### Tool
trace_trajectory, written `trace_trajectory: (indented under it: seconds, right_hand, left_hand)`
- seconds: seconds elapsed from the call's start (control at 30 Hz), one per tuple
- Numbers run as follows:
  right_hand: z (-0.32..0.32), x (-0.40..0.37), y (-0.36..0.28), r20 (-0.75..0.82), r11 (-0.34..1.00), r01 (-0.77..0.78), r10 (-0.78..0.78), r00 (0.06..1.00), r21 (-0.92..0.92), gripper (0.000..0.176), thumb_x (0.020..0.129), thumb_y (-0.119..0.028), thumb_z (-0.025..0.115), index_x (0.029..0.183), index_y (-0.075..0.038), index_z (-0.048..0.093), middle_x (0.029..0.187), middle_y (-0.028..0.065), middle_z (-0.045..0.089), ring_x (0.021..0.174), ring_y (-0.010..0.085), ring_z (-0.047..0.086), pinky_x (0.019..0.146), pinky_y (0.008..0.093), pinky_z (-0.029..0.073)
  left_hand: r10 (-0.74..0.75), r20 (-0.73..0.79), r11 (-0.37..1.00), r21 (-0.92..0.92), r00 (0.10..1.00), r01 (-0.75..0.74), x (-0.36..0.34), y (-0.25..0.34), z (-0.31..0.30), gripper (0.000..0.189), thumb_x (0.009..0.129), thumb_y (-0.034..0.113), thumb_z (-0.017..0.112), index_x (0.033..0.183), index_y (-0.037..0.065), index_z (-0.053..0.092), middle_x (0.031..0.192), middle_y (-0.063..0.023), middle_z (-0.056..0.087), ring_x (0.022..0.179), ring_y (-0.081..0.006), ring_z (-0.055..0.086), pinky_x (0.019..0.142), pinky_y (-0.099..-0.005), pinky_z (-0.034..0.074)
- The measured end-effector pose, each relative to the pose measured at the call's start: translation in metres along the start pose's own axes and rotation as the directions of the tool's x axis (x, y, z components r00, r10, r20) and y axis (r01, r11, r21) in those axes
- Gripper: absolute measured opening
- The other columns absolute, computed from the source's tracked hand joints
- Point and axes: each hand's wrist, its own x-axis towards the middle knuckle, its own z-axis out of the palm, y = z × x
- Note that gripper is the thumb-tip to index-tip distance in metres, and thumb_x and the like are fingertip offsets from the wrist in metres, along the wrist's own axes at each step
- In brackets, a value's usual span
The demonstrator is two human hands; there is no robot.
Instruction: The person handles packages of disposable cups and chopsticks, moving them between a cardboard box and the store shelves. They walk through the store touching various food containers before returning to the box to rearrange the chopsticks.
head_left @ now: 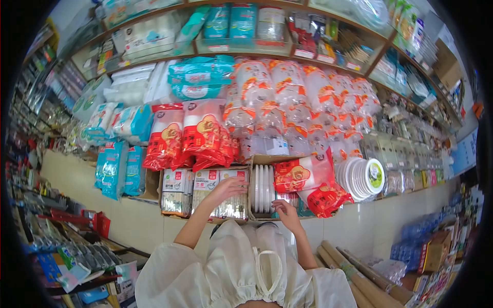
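Note:
My left hand (229, 189) reaches over a cardboard box of packaged bamboo chopsticks (205, 179), fingers stretched out and holding nothing. My right hand (285, 211) is at the near side of the neighbouring cardboard box (251, 208), its fingers loosely bent and apart, with nothing seen in them. White stacked plates or lids (262, 190) stand on edge in that box. Red-and-clear packs (304, 174) lie over its right part, one above my right hand. Whether my right fingertips touch anything inside the box cannot be made out.
Red packs (203, 131), blue packs (113, 167) and orange-marked bags of clear cups (275, 87) are piled behind the boxes. A wrapped stack of white round containers (359, 178) lies to the right. Long cardboard tubes (354, 277) lean at lower right. Full shelves (241, 49) rise at the back.

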Motion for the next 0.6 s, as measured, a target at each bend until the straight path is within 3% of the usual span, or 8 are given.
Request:
trace_trajectory:
  seconds: [0.13, 0.23, 0.33, 0.43, 0.6]
  right_hand:
    - [0.017, 0.011, -0.007, 0.035, 0.999, 0.013, -0.012, 0.999, -0.029, 0.025, 0.082, -0.004, 0.048, 0.106, -0.004, 0.055, 0.092, 0.0073, 0.063, 0.081, 0.0153, 0.059, 0.071, 0.0261, 0.045]
    - [0.03, 0.02, -0.016, 0.049, 0.999, 0.019, -0.017, 0.999, -0.045, 0.025, 0.082, -0.003, 0.048, 0.106, -0.004, 0.055, 0.091, 0.0069, 0.063, 0.079, 0.0146, 0.059, 0.072, 0.026, 0.045]
    - [0.044, 0.031, -0.024, 0.08, 1.0, 0.019, -0.019, 0.997, 0.001, 0.025, 0.083, -0.003, 0.047, 0.107, -0.003, 0.054, 0.092, 0.0069, 0.062, 0.08, 0.0135, 0.058, 0.073, 0.0261, 0.045]
    - [0.061, 0.042, -0.036, 0.125, 0.993, 0.017, -0.032, 0.992, 0.116, 0.024, 0.085, -0.002, 0.045, 0.108, -0.001, 0.053, 0.095, 0.0071, 0.061, 0.082, 0.0128, 0.057, 0.076, 0.0261, 0.044]
    - [0.091, 0.058, -0.061, 0.145, 0.963, 0.018, -0.059, 0.988, 0.268, 0.021, 0.088, -0.004, 0.045, 0.107, 0.002, 0.051, 0.095, 0.0087, 0.06, 0.084, 0.0143, 0.057, 0.078, 0.0259, 0.045]
  left_hand:
    - [0.184, -0.235, 0.963, -0.15, 0.954, -0.223, -0.037, 0.006, -0.069, 0.036, 0.09, 0.028, 0.045, 0.114, 0.001, 0.047, 0.116, -0.0148, 0.054, 0.106, -0.0269, 0.053, 0.093, -0.0355, 0.041]
    - [0.263, -0.474, 0.901, -0.191, 0.84, -0.39, -0.06, 0.015, -0.104, 0.037, 0.088, 0.03, 0.048, 0.113, 0.003, 0.048, 0.111, -0.0133, 0.055, 0.104, -0.026, 0.054, 0.092, -0.0348, 0.041]
    - [0.313, -0.604, 0.828, -0.204, 0.733, -0.522, -0.075, 0.02, -0.14, 0.043, 0.083, 0.034, 0.057, 0.112, 0.005, 0.047, 0.113, -0.0119, 0.051, 0.105, -0.0233, 0.052, 0.09, -0.035, 0.042]
    - [0.183, -0.738, 0.866, -0.191, 0.65, -0.461, -0.082, 0.034, -0.166, 0.055, 0.079, 0.04, 0.06, 0.121, 0.01, 0.041, 0.113, -0.0089, 0.048, 0.109, -0.0247, 0.049, 0.089, -0.0371, 0.04]
    - [0.235, -0.64, 0.876, -0.186, 0.731, -0.445, -0.086, 0.059, -0.198, 0.073, 0.069, 0.052, 0.067, 0.121, 0.01, 0.037, 0.126, -0.0143, 0.042, 0.12, -0.0207, 0.04, 0.097, -0.041, 0.032]
